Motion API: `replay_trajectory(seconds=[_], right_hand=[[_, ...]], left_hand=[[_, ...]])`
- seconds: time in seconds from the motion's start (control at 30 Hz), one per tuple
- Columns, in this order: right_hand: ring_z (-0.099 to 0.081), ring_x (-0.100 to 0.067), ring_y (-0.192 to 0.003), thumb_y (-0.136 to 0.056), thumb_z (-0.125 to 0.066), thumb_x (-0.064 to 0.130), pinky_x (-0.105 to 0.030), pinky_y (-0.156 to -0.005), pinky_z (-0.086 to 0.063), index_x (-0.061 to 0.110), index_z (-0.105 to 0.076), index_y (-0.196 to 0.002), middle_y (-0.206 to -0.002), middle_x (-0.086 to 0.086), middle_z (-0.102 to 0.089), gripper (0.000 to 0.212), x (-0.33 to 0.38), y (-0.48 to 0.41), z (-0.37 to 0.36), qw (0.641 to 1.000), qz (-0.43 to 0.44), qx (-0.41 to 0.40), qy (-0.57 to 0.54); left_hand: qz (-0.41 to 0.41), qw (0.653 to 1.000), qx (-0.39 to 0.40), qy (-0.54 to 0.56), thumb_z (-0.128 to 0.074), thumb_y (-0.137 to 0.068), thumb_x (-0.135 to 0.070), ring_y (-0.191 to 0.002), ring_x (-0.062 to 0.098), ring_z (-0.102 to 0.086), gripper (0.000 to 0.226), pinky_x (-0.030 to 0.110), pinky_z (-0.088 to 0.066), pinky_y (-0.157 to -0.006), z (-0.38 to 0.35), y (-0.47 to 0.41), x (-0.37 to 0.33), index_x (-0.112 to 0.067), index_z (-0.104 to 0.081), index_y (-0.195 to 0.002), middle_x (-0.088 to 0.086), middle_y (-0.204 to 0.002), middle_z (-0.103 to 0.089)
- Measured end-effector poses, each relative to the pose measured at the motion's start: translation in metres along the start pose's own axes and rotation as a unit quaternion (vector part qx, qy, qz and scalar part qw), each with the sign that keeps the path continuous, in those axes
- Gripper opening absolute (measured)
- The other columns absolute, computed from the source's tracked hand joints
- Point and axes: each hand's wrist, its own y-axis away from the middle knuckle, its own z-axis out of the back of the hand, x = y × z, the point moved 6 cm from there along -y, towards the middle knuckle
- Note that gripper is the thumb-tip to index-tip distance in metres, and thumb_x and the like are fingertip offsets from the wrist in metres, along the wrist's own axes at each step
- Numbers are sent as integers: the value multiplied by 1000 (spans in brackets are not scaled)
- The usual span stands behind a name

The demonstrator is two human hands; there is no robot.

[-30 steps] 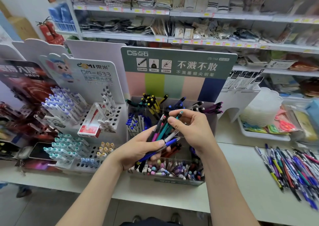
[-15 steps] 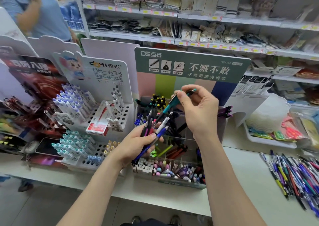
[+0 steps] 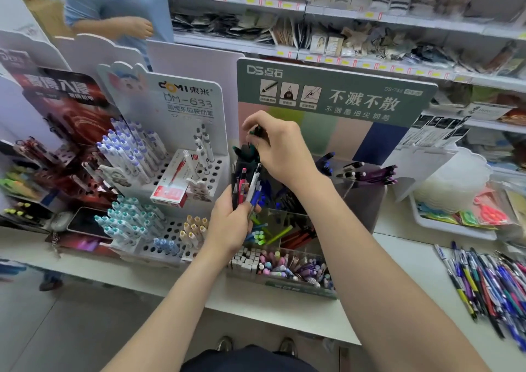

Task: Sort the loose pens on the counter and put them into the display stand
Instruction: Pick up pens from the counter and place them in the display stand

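I count three display stands [image 3: 336, 95], one red box [image 3: 170, 192], one pile of loose pens [image 3: 489, 283]. My left hand [image 3: 230, 223] holds at least four bundled pens [image 3: 247, 186]; my right hand [image 3: 281, 147], one teal pen [image 3: 256, 131].

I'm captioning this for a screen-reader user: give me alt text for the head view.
At a shop counter, the right hand pinches a green pen above the back of a pen display stand, while the left hand grips a bundle of pens. More loose pens lie on the counter to the right.

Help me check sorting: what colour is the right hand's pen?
Teal-green: the pen in the right hand, head view, partly hidden.
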Motion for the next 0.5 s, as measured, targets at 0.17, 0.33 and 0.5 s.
replay_trajectory(seconds=[0.17, 0.33, 0.5], right_hand=[[-64, -31, -102, -105, -57, 10, -49, -91, -55, 12, -72, -111, -104, -6, -75, 15, -8, -11, -15, 993, -18, 72, 90], [-46, -38, -123, -108, -50, 20, -53, -98, -40, 16, -60, -129, -130, -9, -60, 24, -13, 14, -33, 948, -9, 92, 303], [-58, -34, -108, -100, -61, 11, -51, -88, -44, 16, -71, -126, -114, -4, -75, 28, -14, 28, -17, 974, -5, -30, 224]], left_hand=[[15, 1000, -8, 21, -47, -99, 2, -54, 22, -45, 23, 35, -35, -49, -2, 8, 6, -15, -62, -102, 13, -83, -67], [15, 1000, -12, 22, -47, -98, 1, -52, 21, -47, 26, 36, -39, -50, -1, 12, 9, -21, -61, -98, 16, -84, -68], [21, 999, -13, 37, -46, -102, 3, -53, 17, -49, 25, 32, -43, -50, 0, 18, 11, -14, -62, -110, 23, -92, -68]])
